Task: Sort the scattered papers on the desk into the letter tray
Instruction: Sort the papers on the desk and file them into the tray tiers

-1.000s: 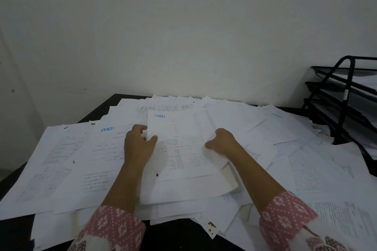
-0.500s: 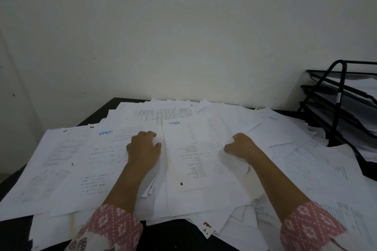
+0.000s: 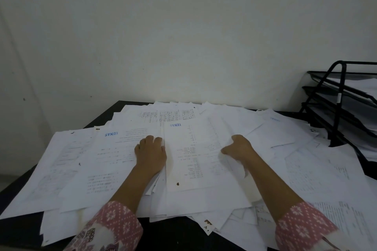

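Rear wall (image 3: pixel 183 36) is plain and pale, meeting a second pale surface (image 3: pixel 12 118) at a slanting seam on the left, where a small dark mark (image 3: pixel 24 99) shows. A dark-topped desk (image 3: pixel 102 118) stands against the rear wall. Lighting is dim and even; the pale strip (image 3: pixel 5 177) at lower left may be floor, though the view is too poor to confirm.

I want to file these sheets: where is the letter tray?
In the head view the black letter tray stands at the far right of the desk, near the wall, beyond the right hand, with scattered papers lying against its base.
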`<action>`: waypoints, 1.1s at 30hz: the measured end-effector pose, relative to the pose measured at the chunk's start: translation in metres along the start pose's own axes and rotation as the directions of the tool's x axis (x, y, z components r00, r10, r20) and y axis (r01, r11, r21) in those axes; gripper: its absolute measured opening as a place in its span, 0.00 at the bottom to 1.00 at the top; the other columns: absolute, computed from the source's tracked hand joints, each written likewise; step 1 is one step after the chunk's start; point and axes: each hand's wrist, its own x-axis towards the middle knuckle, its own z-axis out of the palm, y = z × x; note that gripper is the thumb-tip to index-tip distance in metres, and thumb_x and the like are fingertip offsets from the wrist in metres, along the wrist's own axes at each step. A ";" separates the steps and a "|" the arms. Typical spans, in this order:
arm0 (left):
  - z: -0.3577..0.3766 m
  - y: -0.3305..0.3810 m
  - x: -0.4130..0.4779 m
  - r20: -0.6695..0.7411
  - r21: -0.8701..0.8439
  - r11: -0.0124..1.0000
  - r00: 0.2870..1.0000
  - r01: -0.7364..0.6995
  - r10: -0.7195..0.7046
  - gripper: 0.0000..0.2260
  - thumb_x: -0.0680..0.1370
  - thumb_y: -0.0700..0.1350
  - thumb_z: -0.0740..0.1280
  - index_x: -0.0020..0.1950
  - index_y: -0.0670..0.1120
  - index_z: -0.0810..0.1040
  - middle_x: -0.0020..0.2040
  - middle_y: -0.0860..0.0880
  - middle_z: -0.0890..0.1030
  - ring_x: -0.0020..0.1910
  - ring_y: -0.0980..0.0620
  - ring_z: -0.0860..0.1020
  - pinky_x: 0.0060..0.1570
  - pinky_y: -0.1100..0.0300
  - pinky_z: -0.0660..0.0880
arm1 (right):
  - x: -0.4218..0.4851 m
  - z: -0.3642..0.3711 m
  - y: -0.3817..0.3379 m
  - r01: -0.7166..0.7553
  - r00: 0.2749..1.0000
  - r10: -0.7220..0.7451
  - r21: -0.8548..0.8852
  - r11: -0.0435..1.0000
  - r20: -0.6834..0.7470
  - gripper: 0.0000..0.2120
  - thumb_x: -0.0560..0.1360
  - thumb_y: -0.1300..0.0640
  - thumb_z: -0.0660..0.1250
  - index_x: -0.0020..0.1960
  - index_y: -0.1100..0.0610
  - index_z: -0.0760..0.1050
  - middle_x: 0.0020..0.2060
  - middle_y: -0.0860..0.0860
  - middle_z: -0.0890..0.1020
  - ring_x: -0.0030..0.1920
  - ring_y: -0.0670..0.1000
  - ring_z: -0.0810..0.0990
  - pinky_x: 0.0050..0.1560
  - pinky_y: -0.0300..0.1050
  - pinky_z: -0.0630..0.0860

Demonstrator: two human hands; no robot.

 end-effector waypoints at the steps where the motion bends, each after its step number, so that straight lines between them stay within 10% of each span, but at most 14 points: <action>1: 0.000 0.001 0.001 0.005 0.002 1.000 1.000 -0.004 0.004 0.16 0.82 0.48 0.53 0.68 0.47 0.69 0.66 0.47 0.70 0.64 0.49 0.69 0.63 0.55 0.66 | 0.002 -0.002 0.002 -0.001 1.000 0.001 0.019 1.000 -0.014 0.24 0.76 0.64 0.65 0.68 0.69 0.64 0.66 0.61 0.71 0.65 0.58 0.71 0.61 0.45 0.69; 9: -0.003 0.020 0.003 0.116 0.005 1.000 0.993 0.013 -0.013 0.18 0.82 0.52 0.50 0.65 0.47 0.72 0.65 0.46 0.69 0.66 0.46 0.66 0.68 0.47 0.61 | 0.013 -0.031 0.032 -0.018 0.995 0.043 0.251 0.968 -0.093 0.28 0.78 0.64 0.61 0.75 0.62 0.55 0.73 0.57 0.62 0.71 0.57 0.63 0.67 0.46 0.63; 14: -0.012 0.056 0.000 0.111 -0.222 0.975 0.993 -0.010 0.036 0.22 0.82 0.55 0.49 0.45 0.43 0.77 0.47 0.46 0.77 0.54 0.45 0.74 0.55 0.53 0.67 | 0.015 -0.045 0.044 -0.073 0.986 0.135 0.470 0.880 -0.100 0.18 0.75 0.68 0.64 0.64 0.66 0.70 0.60 0.59 0.76 0.55 0.57 0.76 0.54 0.45 0.72; 20: -0.024 0.085 -0.002 0.263 -0.793 0.575 0.964 0.201 0.025 0.20 0.78 0.51 0.65 0.65 0.43 0.66 0.55 0.48 0.75 0.50 0.50 0.75 0.45 0.60 0.71 | 0.012 -0.048 0.046 -0.096 0.986 0.158 0.606 0.790 -0.050 0.17 0.79 0.58 0.63 0.65 0.64 0.71 0.61 0.57 0.76 0.57 0.58 0.75 0.62 0.51 0.71; 33: -0.034 0.057 0.011 0.399 -0.856 0.356 0.917 0.376 -0.008 0.26 0.74 0.31 0.66 0.70 0.42 0.63 0.64 0.42 0.73 0.57 0.43 0.74 0.51 0.53 0.74 | 0.014 -0.035 0.035 -0.238 0.968 0.148 0.538 0.809 0.205 0.19 0.74 0.62 0.69 0.61 0.70 0.71 0.55 0.62 0.79 0.43 0.57 0.79 0.44 0.49 0.79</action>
